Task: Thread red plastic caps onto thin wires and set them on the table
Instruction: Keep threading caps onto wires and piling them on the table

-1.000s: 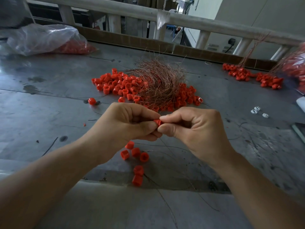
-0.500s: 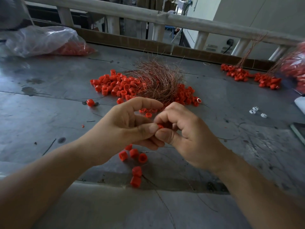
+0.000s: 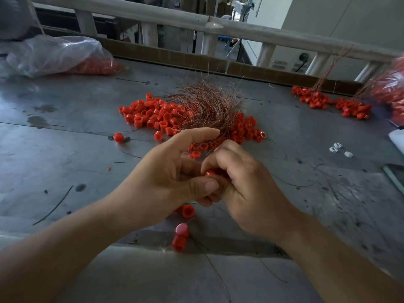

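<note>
My left hand (image 3: 166, 178) and my right hand (image 3: 244, 184) meet over the grey metal table (image 3: 65, 162). Between their fingertips sits a red cap (image 3: 210, 172), pinched by my right fingers with my left thumb pressed just below it. My left index finger is stretched out above. A few red caps (image 3: 182, 234) lie on the table under my hands; the wire through them is too thin to follow. Behind my hands lies a loose pile of red caps (image 3: 153, 117) with a bundle of thin copper wires (image 3: 207, 106) on top.
A clear plastic bag (image 3: 54, 55) of red caps lies at the back left. Wired red caps (image 3: 328, 101) sit at the back right beside another red bag (image 3: 391, 90). Small white parts (image 3: 338, 148) lie to the right. A lone cap (image 3: 118, 137) sits left. A railing (image 3: 196, 20) runs behind.
My hands have drawn closer and dropped slightly toward me. My left index finger has lifted and straightened. The cap between the fingertips shows more now.
</note>
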A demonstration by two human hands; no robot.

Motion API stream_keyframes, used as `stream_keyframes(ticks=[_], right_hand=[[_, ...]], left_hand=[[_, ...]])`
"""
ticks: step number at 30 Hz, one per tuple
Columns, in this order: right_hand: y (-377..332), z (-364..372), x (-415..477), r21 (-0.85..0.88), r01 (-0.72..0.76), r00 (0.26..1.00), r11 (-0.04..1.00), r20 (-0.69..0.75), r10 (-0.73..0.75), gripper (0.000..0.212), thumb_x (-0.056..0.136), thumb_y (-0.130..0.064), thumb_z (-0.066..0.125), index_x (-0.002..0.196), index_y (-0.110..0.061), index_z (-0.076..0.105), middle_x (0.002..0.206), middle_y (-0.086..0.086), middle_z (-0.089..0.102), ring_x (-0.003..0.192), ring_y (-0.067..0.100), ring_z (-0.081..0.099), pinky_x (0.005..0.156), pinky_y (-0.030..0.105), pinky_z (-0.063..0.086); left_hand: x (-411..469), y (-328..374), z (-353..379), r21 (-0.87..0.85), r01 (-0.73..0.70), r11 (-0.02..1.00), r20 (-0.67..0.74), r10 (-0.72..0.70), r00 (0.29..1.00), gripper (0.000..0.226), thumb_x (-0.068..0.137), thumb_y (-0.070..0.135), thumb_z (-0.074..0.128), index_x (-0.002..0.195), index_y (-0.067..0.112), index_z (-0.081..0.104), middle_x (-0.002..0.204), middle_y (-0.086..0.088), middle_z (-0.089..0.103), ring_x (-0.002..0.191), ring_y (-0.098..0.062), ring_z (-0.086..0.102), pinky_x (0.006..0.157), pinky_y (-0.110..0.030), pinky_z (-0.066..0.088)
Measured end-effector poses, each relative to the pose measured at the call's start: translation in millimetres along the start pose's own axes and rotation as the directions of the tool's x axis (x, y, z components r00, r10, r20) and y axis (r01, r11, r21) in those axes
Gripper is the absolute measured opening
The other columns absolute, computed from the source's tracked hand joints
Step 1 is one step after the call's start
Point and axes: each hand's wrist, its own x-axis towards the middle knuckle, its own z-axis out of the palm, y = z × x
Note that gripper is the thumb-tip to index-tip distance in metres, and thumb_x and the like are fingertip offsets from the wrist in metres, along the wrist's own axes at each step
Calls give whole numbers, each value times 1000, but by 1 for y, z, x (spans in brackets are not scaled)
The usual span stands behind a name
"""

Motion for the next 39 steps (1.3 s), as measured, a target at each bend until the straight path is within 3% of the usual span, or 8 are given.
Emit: stream_keyframes(ticks=[8,15,18,24,26,30,35,39], right_hand=[[3,-3,0,74,-21,998,997,57,17,10,83,-22,55,79,-27,48,80,-18,44,71,0,49,63,13,42],[8,-8,2,238,-144,990,961,41,138,30,69,-41,68,96,-37,56,82,-12,60,80,0,58,68,13,46],[9,-10,4,311,-198,980,930,69,186,22,68,-46,66,86,-36,61,82,-18,65,75,-2,60,66,12,46],[9,-12,5,317,-183,980,931,-20,200,3,73,-32,61,75,-34,63,68,-23,63,62,-2,56,59,9,43],[11,-14,4,260,-195,979,946,-11,205,14,76,-22,68,72,-34,62,69,-24,62,63,-4,56,59,7,42],[14,-15,3,167,-212,977,963,22,211,26,81,-10,67,70,-32,59,70,-27,59,63,-7,54,58,6,39],[13,-15,2,106,-210,977,972,60,204,29,81,-10,66,68,-33,56,70,-22,58,64,-5,53,58,6,39],[11,-11,2,31,-215,969,976,129,210,28,81,-14,67,68,-35,55,67,-16,56,69,-4,54,61,7,41]], left_hand=[[1,3,-1,-49,82,995,15,-81,997,55,69,12,70,119,21,48,72,-13,69,65,-20,68,58,-23,53],[6,3,-6,-127,92,988,-48,-98,994,43,62,14,77,103,19,65,72,-12,70,63,-20,69,54,-23,53],[7,6,-12,-184,38,982,-104,-58,993,37,60,19,77,96,21,70,78,-12,72,67,-20,69,56,-22,54],[8,8,-20,-240,3,971,-140,-38,989,36,64,11,65,99,11,64,82,-14,72,67,-20,69,54,-23,54],[9,8,-21,-234,-2,972,-148,-34,988,30,65,5,62,94,11,68,81,-14,72,65,-20,69,53,-23,54],[8,11,-26,-146,-1,989,-216,-31,976,24,66,4,57,80,15,73,77,-12,72,56,-20,66,42,-20,48],[11,13,-38,-46,29,999,-449,-47,892,12,72,0,60,74,10,67,62,-5,68,43,-11,57,36,-14,36],[13,9,-43,209,158,965,-530,-24,848,18,79,-4,62,74,13,67,61,-2,69,47,-8,60,37,-15,40]])
